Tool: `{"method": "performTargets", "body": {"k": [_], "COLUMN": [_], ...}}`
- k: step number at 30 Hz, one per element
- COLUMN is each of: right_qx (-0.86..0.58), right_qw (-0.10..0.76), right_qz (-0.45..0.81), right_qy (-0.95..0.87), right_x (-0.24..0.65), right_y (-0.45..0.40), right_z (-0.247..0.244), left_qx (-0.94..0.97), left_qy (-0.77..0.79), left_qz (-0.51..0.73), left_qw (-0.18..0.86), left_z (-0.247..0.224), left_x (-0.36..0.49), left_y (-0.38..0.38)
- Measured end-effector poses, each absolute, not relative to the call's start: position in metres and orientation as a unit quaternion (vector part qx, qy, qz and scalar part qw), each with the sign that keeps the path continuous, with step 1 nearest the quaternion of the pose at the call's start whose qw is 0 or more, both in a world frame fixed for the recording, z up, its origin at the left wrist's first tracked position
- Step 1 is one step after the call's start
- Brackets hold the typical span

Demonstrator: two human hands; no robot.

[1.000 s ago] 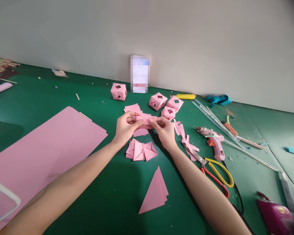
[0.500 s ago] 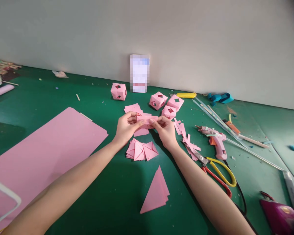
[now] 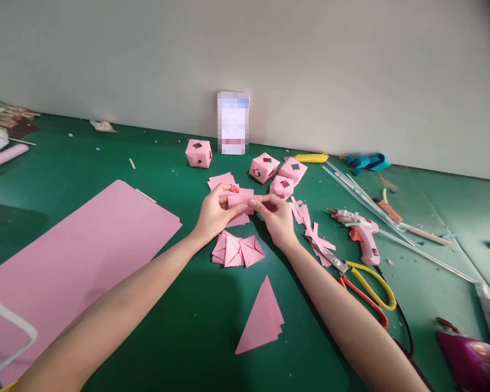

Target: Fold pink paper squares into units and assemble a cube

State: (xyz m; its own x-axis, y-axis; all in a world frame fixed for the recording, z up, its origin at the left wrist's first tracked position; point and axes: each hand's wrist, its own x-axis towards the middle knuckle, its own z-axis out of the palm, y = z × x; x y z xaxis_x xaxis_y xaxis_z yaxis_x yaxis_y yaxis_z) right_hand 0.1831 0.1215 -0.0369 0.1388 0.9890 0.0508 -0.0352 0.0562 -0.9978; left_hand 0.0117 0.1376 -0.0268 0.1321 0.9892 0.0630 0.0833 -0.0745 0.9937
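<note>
Between my two hands is a small folded piece of pink paper (image 3: 242, 201), held level above the table. My left hand (image 3: 215, 212) pinches its left end, and a red patterned band shows on one finger. At the right end, my right hand (image 3: 276, 216) grips it with thumb and fingers. Beneath lie pink paper pieces (image 3: 221, 180), partly hidden by my hands. Nearer to me are folded pink squares with crossing creases (image 3: 233, 250) and a stack of pink paper triangles (image 3: 262, 321). Pink cut-out paper polyhedra (image 3: 263, 167) sit just beyond my right hand.
Scissors (image 3: 367, 286) with red and yellow handles and a pink glue gun (image 3: 361, 234) lie to the right, near paper scraps (image 3: 316, 239). A large pink sheet (image 3: 85, 245) covers the left. A blurred-out upright screen (image 3: 233, 122) leans against the wall.
My left fingers have shifted slightly on the folded paper, the thumb sliding a little right and the banded finger lifting into clearer view. The view has moved slightly.
</note>
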Motion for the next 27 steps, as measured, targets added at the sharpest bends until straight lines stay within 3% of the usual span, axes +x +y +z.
{"method": "performTargets", "body": {"k": [10, 27], "right_qx": [-0.5, -0.536], "right_qw": [0.527, 0.467], "right_qz": [0.476, 0.401], "right_qy": [-0.496, -0.578], "right_x": [0.1843, 0.1845], "right_y": [0.1226, 0.1219], "right_z": [-0.0357, -0.0352], "left_qx": [0.643, 0.603], "left_qy": [0.484, 0.482], "left_qz": [0.411, 0.445], "left_qw": [0.429, 0.453], "left_z": [-0.0304, -0.0314], "left_x": [0.0067, 0.0072], "left_y": [0.1413, 0.1409]}}
